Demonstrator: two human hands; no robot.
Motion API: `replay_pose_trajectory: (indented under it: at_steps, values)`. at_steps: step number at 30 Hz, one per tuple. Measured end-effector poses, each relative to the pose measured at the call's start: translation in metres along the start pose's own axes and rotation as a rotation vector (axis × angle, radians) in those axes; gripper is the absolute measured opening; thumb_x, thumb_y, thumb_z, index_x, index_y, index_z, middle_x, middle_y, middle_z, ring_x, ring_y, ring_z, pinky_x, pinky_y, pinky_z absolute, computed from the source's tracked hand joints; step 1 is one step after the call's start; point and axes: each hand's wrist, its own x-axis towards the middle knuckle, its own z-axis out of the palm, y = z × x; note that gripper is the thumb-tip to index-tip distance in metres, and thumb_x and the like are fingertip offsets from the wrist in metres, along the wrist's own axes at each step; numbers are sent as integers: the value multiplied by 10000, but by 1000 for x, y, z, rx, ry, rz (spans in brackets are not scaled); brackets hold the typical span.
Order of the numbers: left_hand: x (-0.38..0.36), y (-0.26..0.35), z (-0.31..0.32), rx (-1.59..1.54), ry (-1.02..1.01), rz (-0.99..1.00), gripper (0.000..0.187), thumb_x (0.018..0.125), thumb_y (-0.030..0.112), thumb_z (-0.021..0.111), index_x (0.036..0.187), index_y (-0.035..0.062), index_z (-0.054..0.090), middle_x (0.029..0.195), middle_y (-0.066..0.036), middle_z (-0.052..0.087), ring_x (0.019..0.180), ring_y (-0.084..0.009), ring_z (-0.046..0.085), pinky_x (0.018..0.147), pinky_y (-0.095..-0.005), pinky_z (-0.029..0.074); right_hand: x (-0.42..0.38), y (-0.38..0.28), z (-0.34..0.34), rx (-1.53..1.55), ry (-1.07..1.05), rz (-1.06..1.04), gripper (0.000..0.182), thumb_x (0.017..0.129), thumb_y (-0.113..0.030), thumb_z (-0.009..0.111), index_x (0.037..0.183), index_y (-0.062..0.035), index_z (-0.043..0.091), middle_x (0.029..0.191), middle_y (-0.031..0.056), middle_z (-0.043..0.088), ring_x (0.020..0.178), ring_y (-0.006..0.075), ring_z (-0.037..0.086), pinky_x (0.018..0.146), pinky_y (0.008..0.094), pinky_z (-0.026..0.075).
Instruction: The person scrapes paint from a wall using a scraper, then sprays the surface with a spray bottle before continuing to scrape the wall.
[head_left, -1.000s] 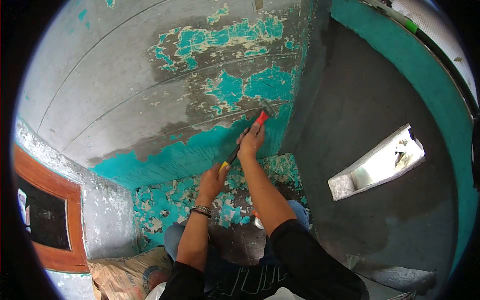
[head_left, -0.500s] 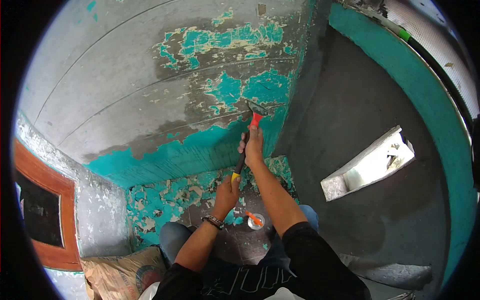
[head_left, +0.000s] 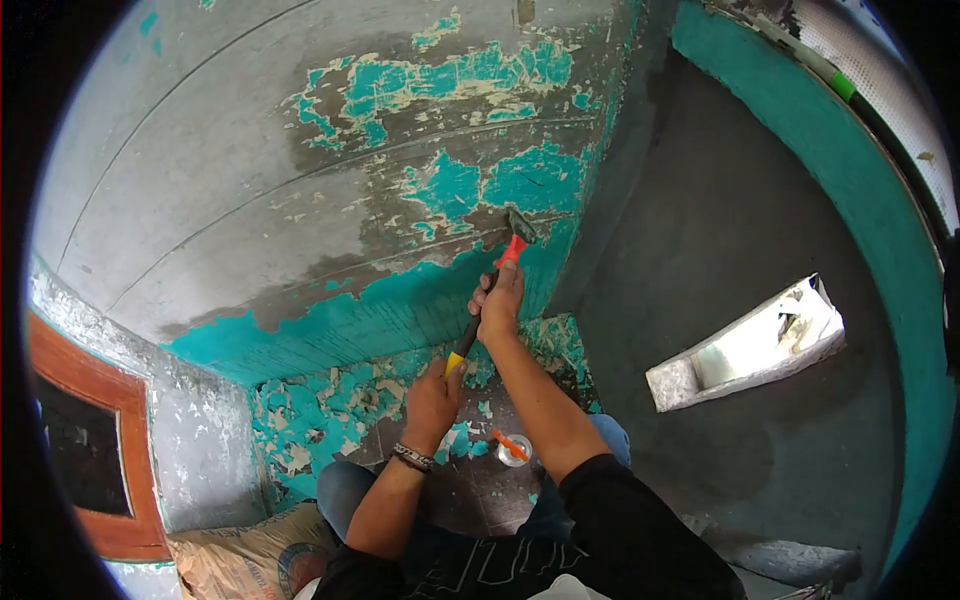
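Both hands hold a long-handled paint scraper (head_left: 473, 330) with a red neck, black grip and yellow end. My right hand (head_left: 501, 305) is wrapped round the upper handle, just below the red neck. Lower down, my left hand (head_left: 433, 402) grips it near the yellow end. The dark scraper blade (head_left: 521, 226) is at the wall (head_left: 430, 190), just below a patch of turquoise paint (head_left: 535, 180); whether its edge touches cannot be seen. Bare grey surface shows around the remaining paint, and a turquoise band runs along the wall's bottom.
Paint flakes (head_left: 310, 415) litter the floor along the wall. A small round container (head_left: 514, 452) with an orange-handled tool sits between my knees. A paper sack (head_left: 255, 555) lies at lower left, beside a wood-framed opening (head_left: 135, 430). A recessed opening (head_left: 770, 340) is in the right wall.
The scraper has turned slightly, its blade now at a steeper angle and slightly to the right. Both hands have shifted a little left and down in view. The camera view has shifted slightly.
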Motion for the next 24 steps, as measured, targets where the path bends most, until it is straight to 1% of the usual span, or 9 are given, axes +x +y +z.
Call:
replay_pose_trajectory:
  at_steps: [4, 10, 12, 13, 17, 18, 21, 23, 24]
  values:
    - [-1, -4, 0, -65, 12, 28, 256, 906, 262, 534, 862, 10, 526, 590, -200, 568, 563, -395, 584, 465, -446, 437, -4, -3, 2, -70, 42, 25, 263, 972, -370, 363, 1005, -110, 391, 680, 7, 412, 432, 89, 352, 381, 264, 297]
    - [-2, 7, -15, -197, -80, -61, 253, 897, 259, 548, 867, 9, 522, 587, -205, 562, 567, -400, 583, 475, -456, 439, -6, -4, 6, -106, 22, 50, 261, 971, -367, 366, 997, -108, 383, 660, 8, 404, 436, 93, 348, 382, 266, 294]
    - [6, 5, -30, -38, -11, -19, 256, 908, 264, 530, 889, 9, 534, 564, -193, 545, 541, -400, 562, 474, -452, 423, -1, -2, 20, -86, 28, 42, 261, 970, -369, 369, 987, -109, 379, 655, 8, 400, 440, 96, 345, 386, 267, 293]
    - [14, 1, -42, 45, 44, 22, 261, 895, 282, 552, 865, 22, 544, 562, -183, 550, 540, -393, 564, 463, -451, 419, -1, 1, 28, 14, 59, 64, 261, 967, -373, 371, 983, -113, 363, 674, 16, 397, 446, 105, 345, 386, 277, 296]
    - [43, 6, -87, 156, 7, 84, 285, 885, 311, 563, 816, 35, 548, 567, -176, 562, 554, -382, 579, 473, -454, 430, 9, 3, 45, 250, 111, 84, 270, 964, -384, 375, 964, -116, 340, 688, 24, 388, 464, 121, 343, 399, 301, 301]
    - [40, 5, -80, 152, 6, 77, 285, 885, 311, 563, 816, 35, 548, 567, -176, 562, 554, -382, 579, 473, -454, 430, 9, 0, 43, 243, 113, 88, 270, 964, -384, 375, 964, -116, 340, 688, 24, 388, 464, 121, 343, 399, 301, 301]
    - [30, 1, -43, 75, -43, 128, 299, 887, 323, 559, 848, 28, 536, 591, -191, 576, 557, -380, 591, 474, -455, 448, 5, -10, 23, -8, 73, -29, 230, 960, -351, 377, 930, -123, 357, 658, 4, 384, 476, 112, 343, 422, 290, 306]
    - [12, 4, -19, -207, -81, 54, 291, 906, 296, 531, 881, 7, 512, 612, -220, 570, 587, -411, 585, 495, -464, 444, 6, -15, 8, -44, 47, -14, 232, 959, -351, 382, 927, -122, 358, 659, 6, 388, 475, 111, 345, 422, 290, 310]
    - [4, 7, -10, -208, -87, 61, 291, 906, 296, 531, 881, 7, 512, 612, -220, 570, 587, -411, 585, 495, -464, 444, 6, -16, 1, -80, 19, 14, 235, 959, -351, 387, 924, -120, 360, 659, 7, 391, 475, 110, 347, 422, 291, 315]
